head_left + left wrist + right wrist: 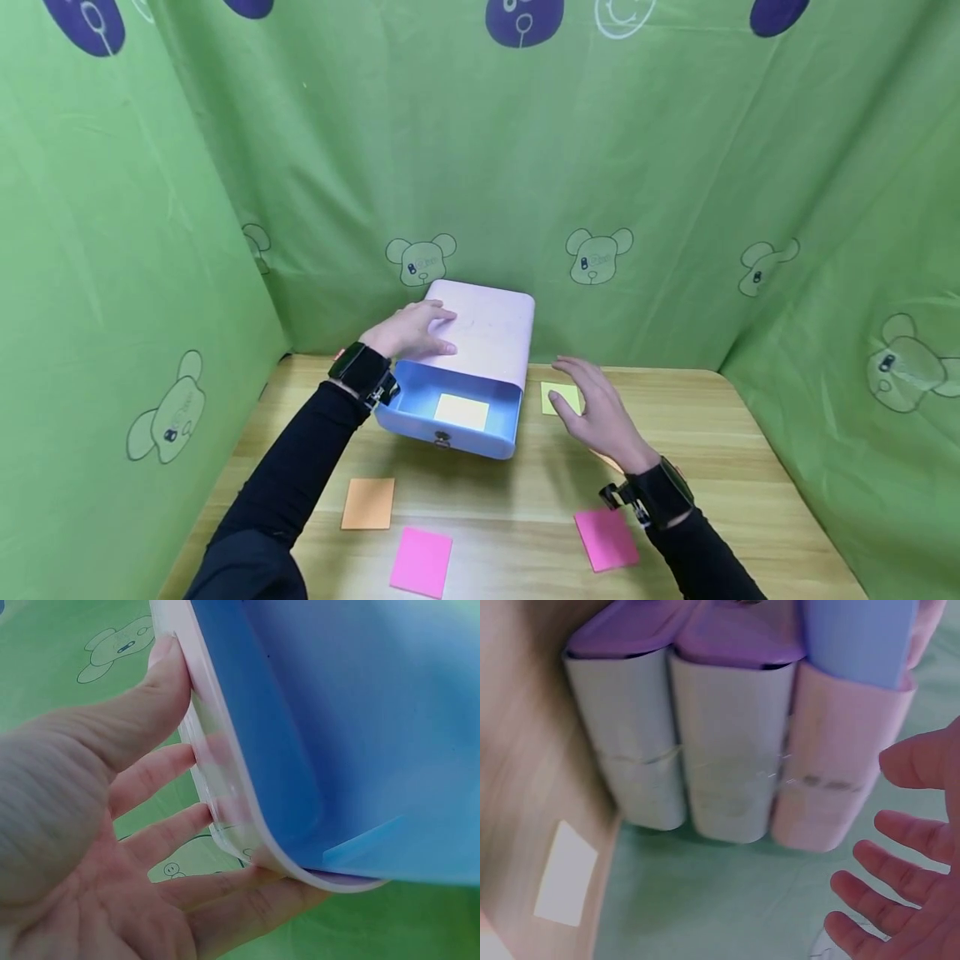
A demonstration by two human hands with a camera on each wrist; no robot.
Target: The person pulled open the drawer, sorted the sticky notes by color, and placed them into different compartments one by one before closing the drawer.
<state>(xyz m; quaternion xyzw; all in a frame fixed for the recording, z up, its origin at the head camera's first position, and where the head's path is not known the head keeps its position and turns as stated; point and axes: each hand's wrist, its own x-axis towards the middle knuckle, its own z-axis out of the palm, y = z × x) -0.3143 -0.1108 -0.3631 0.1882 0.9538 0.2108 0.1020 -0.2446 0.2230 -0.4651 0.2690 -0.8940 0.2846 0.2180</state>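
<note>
A stacked drawer box with a pale pink top shell [487, 333] stands at the back of the table. Its blue drawer [483, 442] is pulled out toward me, a metal clasp [442, 438] on its front. Inside lies a pale yellow sticky note [461, 412]. My left hand [408, 331] rests against the shell's left side, thumb and fingers spread; in the left wrist view its thumb touches the pink rim [225, 735]. To the right of the box, my right hand [603, 417] hovers with spread fingers, holding nothing. It is apart from the box.
Below the pink unit, white units [731, 750] with purple drawers show in the right wrist view. On the table lie a yellow note [550, 400], orange notes [368, 503] and pink notes [421, 562]. Green cloth [675, 208] hangs behind and at both sides.
</note>
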